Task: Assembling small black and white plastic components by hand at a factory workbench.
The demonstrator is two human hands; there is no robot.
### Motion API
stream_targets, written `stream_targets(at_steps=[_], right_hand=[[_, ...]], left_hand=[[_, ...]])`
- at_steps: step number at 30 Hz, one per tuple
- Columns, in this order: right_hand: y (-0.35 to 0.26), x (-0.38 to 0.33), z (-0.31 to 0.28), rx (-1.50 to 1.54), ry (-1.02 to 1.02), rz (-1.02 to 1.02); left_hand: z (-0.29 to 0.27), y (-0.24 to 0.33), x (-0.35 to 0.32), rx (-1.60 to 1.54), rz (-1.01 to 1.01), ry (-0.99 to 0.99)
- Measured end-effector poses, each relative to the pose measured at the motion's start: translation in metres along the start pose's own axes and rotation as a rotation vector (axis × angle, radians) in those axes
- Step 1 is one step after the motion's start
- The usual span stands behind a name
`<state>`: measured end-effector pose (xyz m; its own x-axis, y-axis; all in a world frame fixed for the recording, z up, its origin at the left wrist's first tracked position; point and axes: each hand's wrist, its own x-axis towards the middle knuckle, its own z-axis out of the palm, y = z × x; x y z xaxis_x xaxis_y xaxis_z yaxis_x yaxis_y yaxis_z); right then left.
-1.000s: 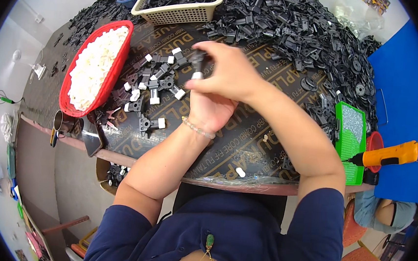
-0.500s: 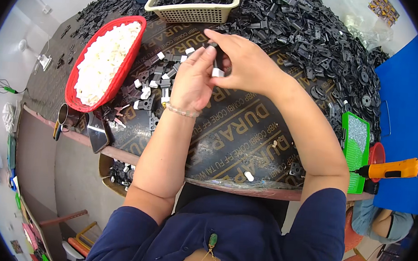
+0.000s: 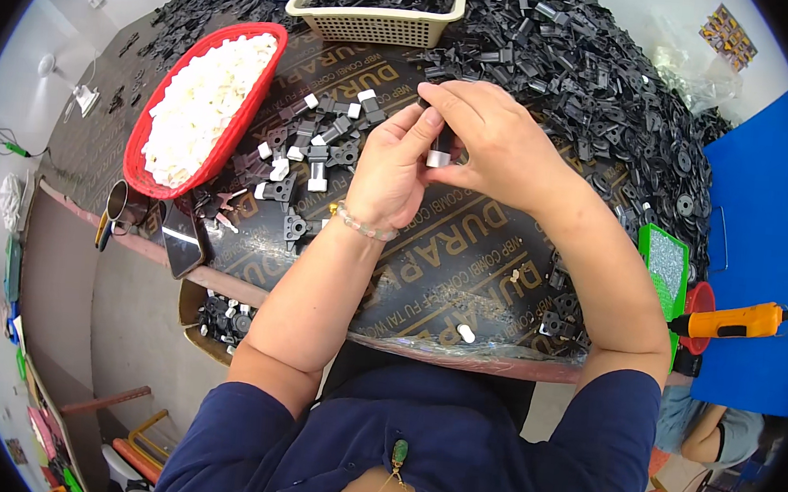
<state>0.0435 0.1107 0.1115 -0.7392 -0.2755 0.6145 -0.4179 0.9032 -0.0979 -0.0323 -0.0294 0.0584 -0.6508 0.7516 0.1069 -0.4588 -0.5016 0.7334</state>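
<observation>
Over the middle of the dark printed board [image 3: 468, 243], both my hands close round one black plastic part with a white end cap [image 3: 439, 159]. My left hand [image 3: 391, 167], with a beaded bracelet at its wrist, grips the part from the left, thumb near its top. My right hand [image 3: 499, 143] holds it from the other side, forefinger at the top and thumb by the white cap. Fingers hide most of the black part. Left of my hands lie several black parts with white caps [image 3: 317, 183]. A red basket [image 3: 262, 97] full of small white pieces stands beyond them.
A cream basket [image 3: 365, 29] of black parts stands at the back, beside a large heap of black parts [image 3: 590, 104]. At right are a green tray [image 3: 665, 267] and an orange power screwdriver [image 3: 730, 323]. A phone [image 3: 182, 239] and metal cup [image 3: 127, 205] lie by the left edge.
My hands, still round the capped part, appear slightly further right and lower over the board. The whole view has shifted a little too.
</observation>
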Motion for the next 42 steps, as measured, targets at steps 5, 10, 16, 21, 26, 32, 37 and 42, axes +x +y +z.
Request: stream_targets(at_steps=[5,10,16,21,26,32,37,42], right_hand=[[-0.005,0.009,0.007,-0.063,0.041,-0.031],[0.000,0.011,0.011,-0.106,-0.018,-0.023],[0.003,0.019,0.000,0.023,-0.071,0.004],[0.004,0.042,0.024,0.120,0.007,0.027],[0.004,0.070,0.072,0.199,0.025,0.092],[0.023,0.066,0.070,0.046,0.035,0.012],[0.019,0.043,0.054,0.026,-0.035,0.048],[0.020,0.039,0.057,-0.022,-0.021,0.040]], left_hand=[[-0.003,-0.002,0.000,-0.054,0.053,0.025],[0.000,-0.006,0.001,-0.080,0.055,0.042],[0.007,-0.005,-0.001,-0.033,0.030,0.096],[-0.001,-0.018,0.006,-0.483,-0.071,0.237],[-0.033,-0.030,0.022,-0.584,-0.084,0.249],[-0.052,0.019,0.036,-0.219,0.341,0.440],[-0.028,0.016,0.022,-0.136,0.251,0.367],[-0.033,0.013,0.024,-0.086,0.199,0.361]])
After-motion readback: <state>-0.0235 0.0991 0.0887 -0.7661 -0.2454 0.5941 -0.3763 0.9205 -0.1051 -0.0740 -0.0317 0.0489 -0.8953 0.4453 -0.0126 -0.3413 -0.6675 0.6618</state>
